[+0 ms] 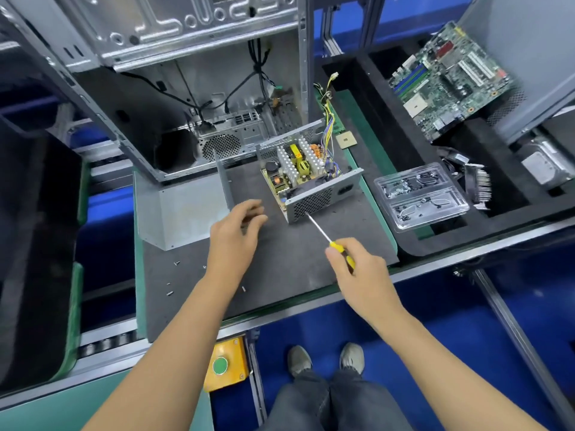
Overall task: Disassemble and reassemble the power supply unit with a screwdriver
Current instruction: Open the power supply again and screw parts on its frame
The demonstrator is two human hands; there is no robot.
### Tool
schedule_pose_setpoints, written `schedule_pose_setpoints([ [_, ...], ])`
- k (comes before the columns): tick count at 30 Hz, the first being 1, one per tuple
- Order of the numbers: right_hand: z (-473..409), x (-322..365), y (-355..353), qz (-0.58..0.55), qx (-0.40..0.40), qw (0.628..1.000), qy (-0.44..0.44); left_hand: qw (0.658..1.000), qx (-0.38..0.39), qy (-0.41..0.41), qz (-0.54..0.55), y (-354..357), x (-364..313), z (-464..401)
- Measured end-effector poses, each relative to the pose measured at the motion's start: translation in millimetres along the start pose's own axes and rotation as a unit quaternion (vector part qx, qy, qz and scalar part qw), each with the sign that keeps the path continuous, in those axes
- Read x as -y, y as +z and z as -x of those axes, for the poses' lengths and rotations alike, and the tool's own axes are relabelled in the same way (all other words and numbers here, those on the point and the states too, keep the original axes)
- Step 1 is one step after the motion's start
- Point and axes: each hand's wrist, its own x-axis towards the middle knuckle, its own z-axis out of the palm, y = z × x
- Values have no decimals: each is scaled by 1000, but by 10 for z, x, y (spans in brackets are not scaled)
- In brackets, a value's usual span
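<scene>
Power supply unit (306, 175) sits mid-mat, top off, circuit board exposed; its cover (183, 209) lies just left. Loose screws (169, 290) near mat edge. Disassembly looks done, reassembly left. Right hand (361, 272) grips screwdriver (326, 237); left hand (236, 234) loosely curled, empty.

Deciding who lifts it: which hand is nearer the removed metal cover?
Left. The left hand hovers beside the metal cover; the right hand, gripping the screwdriver, is farther off.
</scene>
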Motion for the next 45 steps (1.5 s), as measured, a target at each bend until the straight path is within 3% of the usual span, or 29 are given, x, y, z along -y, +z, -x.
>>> schedule_pose_setpoints([
  [2,40,-144,-55,-16,-21,1000,5,998,19,13,-60,-202,229,148],
  [6,19,-189,9,-54,-27,998,7,981,173,40,-76,-461,484,400],
  [8,14,-168,80,-69,-25,997,2,973,214,36,-79,-510,550,482],
  [12,7,-154,143,-63,-9,998,6,961,204,145,-121,-476,567,560],
  [16,9,-150,140,-79,-10,997,3,926,196,237,-220,-408,496,635],
  [18,27,-151,137,-87,-1,996,-5,944,196,171,-204,-376,440,663],
  [21,39,-134,128,-75,33,996,-33,987,127,-100,-8,-251,276,622],
  [23,25,-117,127,-55,53,996,-54,950,88,-244,173,-108,128,525],
  [24,6,-108,126,-45,58,995,-62,933,80,-266,227,-45,71,469],
  [28,-80,-122,80,-17,58,995,-82,902,72,-275,324,108,-54,336],
  [33,-128,-155,55,-23,84,994,-71,885,71,-289,357,152,-32,339],
  [39,-134,-164,33,-4,108,992,-58,905,120,-260,313,90,3,317],
  [45,-284,-125,-109,47,188,980,-47,947,223,-168,156,-43,61,199],
])
